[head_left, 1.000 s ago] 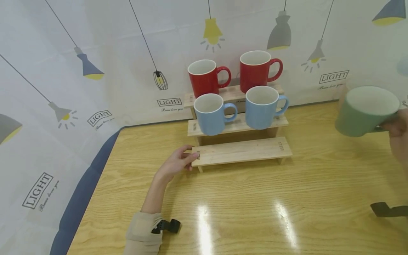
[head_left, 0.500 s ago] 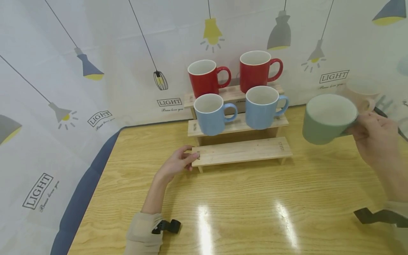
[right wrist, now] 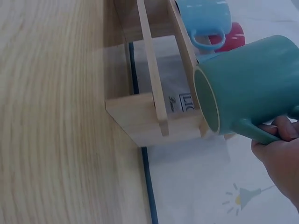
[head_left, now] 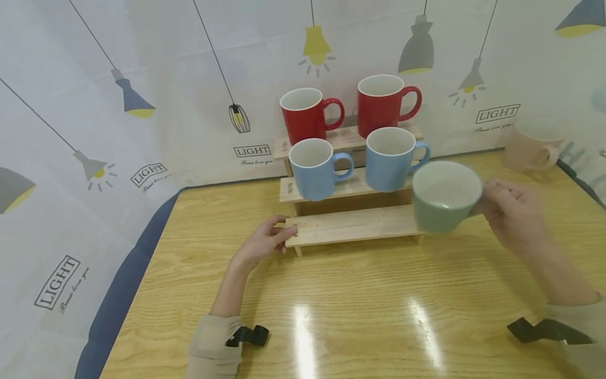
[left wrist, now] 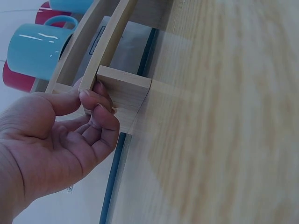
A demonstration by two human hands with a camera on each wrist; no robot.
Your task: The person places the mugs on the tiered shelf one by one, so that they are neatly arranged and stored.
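My right hand (head_left: pixel 516 218) grips a green mug (head_left: pixel 435 213) by its handle, holding it upright over the right end of the lowest step (head_left: pixel 350 225) of a wooden tiered rack. In the right wrist view the green mug (right wrist: pixel 254 84) hangs clear of the boards. At the other end of that step, my left hand (head_left: pixel 259 243) pinches the board's left edge between thumb and fingers; the left wrist view shows the left hand (left wrist: pixel 60 135) close up. Two light blue mugs (head_left: pixel 312 171) (head_left: pixel 385 163) stand on the middle step. Behind them, two red mugs (head_left: pixel 303 118) (head_left: pixel 379 108) occupy the top step.
A pale pink mug (head_left: pixel 525 150) stands at the back right of the wooden table (head_left: pixel 360 305). A white cloth (head_left: pixel 189 63) printed with lamps hangs behind the table. Dark straps circle both sleeves.
The right hand has carried the green mug leftward and somewhat lower, from the right side of the view to the rack's right end. The left hand stays in place on the rack.
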